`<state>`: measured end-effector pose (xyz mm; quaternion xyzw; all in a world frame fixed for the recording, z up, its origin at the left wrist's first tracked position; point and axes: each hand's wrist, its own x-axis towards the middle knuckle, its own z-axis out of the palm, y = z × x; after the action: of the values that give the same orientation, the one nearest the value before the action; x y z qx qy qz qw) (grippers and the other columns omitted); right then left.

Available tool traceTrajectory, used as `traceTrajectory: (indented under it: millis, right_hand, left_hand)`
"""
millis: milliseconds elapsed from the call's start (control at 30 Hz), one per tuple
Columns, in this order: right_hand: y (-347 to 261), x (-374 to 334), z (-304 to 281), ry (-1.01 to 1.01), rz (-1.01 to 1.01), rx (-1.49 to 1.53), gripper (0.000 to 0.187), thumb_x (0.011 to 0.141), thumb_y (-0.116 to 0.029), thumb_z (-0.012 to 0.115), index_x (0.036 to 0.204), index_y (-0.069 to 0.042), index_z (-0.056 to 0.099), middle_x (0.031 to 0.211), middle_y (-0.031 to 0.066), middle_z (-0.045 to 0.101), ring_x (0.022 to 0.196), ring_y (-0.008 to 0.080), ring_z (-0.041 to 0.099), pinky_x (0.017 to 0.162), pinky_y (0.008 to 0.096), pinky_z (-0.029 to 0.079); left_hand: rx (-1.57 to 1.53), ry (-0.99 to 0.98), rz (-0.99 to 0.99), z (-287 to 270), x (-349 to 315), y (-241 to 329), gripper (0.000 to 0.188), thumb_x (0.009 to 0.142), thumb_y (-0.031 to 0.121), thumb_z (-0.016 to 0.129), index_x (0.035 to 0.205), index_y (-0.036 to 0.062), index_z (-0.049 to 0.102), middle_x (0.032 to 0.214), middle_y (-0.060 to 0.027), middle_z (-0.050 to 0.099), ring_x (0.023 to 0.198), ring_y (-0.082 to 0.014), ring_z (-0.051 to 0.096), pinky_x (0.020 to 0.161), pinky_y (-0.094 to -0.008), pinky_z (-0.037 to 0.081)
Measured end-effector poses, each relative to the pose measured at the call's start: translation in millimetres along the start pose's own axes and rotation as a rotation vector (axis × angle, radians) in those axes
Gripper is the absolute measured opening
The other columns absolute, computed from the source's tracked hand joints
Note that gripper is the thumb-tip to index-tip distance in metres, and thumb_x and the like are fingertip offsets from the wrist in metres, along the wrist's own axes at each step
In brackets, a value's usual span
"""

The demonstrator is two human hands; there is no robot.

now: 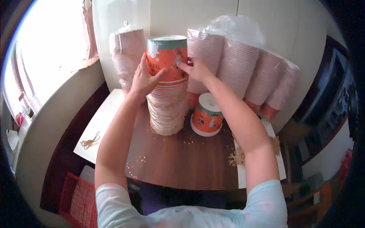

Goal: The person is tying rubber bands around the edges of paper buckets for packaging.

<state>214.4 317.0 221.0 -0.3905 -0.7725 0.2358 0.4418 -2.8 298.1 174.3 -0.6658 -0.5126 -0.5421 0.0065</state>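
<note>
An orange paper bucket (167, 70) with a green band and cartoon figures stands upside down at the top of a tall stack of nested buckets (167, 108). Of the stack, mostly the pale rims show, with tan cord-like strands around them. My left hand (147, 79) grips the top bucket's left side, thumb across its front. From the right, my right hand (195, 70) clasps the same bucket, its thumb also on the front. Another upside-down bucket (207, 117), orange and green with a white base, sits on the brown table (178, 163) below my right forearm.
Tall bucket stacks (237, 68), some in clear plastic, line the wall at the back right. A wrapped stack (127, 57) stands back left. A tan cord bundle (90, 141) lies on the left white board; tan snowflake-shaped pieces (237, 156) lie right. Small bits dot the table.
</note>
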Motion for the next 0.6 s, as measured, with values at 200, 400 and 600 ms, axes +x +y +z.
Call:
traceTrajectory:
  millis: [200,400,600]
  right_hand:
    - [33,-60,-19,-0.008,0.166,-0.28,0.053,0.082,-0.038,0.072,0.115,0.003,0.063,0.11,0.0178,0.068,0.101,0.0277,0.065,0.087,0.0358,0.051]
    - [76,-147,-60,-0.212,-0.059,-0.974,0.04,0.074,-0.028,0.077,0.101,-0.001,0.068,0.099,0.0173,0.067,0.095,0.0353,0.063,0.085,0.0427,0.05]
    - [126,-164,-51,-0.078,-0.051,-0.803,0.026,0.078,-0.019,0.072,0.099,-0.003,0.068,0.095,0.0148,0.066,0.094,0.0337,0.063,0.084,0.042,0.049]
  left_hand:
    - [0.038,0.06,0.008,-3,-14,4,0.099,0.077,0.049,0.073,0.146,-0.0043,0.026,0.143,-0.0276,0.041,0.134,-0.0399,0.039,0.11,-0.0439,0.033]
    - [0.011,0.197,0.457,19,-106,33,0.055,0.072,0.015,0.075,0.122,0.0026,0.055,0.115,-0.0192,0.06,0.108,-0.0336,0.058,0.089,-0.0469,0.045]
    - [-0.197,-0.416,-0.178,120,-200,32,0.085,0.073,0.033,0.081,0.136,-0.0068,0.041,0.125,-0.0257,0.055,0.115,-0.0352,0.056,0.1,-0.0417,0.044]
